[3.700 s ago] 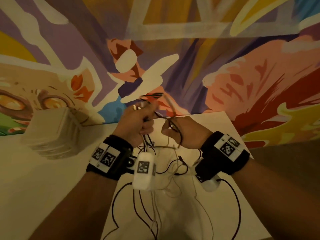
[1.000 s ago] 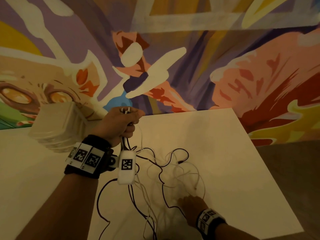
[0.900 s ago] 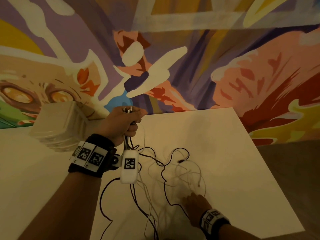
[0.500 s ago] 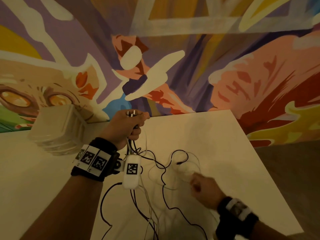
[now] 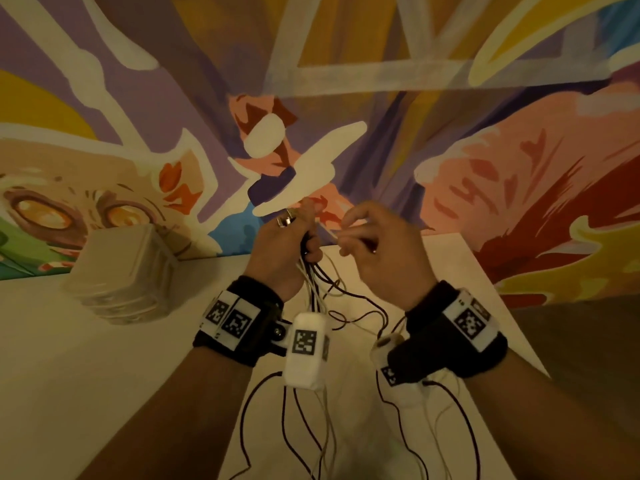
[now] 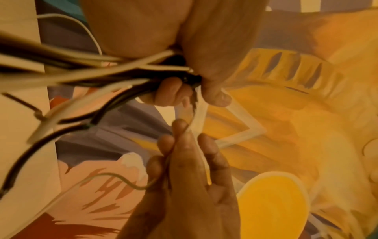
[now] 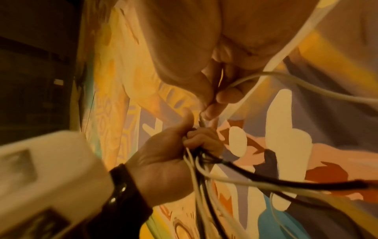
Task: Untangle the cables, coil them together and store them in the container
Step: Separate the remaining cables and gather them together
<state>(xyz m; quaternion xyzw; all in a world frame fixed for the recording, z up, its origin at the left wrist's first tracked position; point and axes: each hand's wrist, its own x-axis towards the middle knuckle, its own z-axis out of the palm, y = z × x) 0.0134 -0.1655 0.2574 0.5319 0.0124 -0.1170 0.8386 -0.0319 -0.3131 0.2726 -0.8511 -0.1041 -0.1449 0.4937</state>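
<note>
Above the white table point(image 5: 86, 358), my left hand point(image 5: 287, 237) grips a bundle of black and white cables point(image 5: 320, 292) near their ends, and their lengths hang down in loose loops onto the table. My right hand point(image 5: 377, 247) is raised beside it and pinches the end of a thin white cable point(image 7: 306, 87) right against the left fist. In the left wrist view, thumb and fingers point(image 6: 214, 97) clamp the bundle point(image 6: 102, 69), with the right hand point(image 6: 184, 153) just below. The right wrist view shows the left hand point(image 7: 163, 155) holding the strands point(image 7: 204, 186).
A translucent plastic container point(image 5: 121, 271) stands at the table's back left, near the painted wall point(image 5: 485, 168). The table's right edge point(image 5: 502, 306) drops to a dark floor. Wrist camera units hang under both wrists among the dangling cables.
My right hand left the table surface, where it touched the loose cables, and rose with a white cable end to meet the left hand. The left hand kept its grip.
</note>
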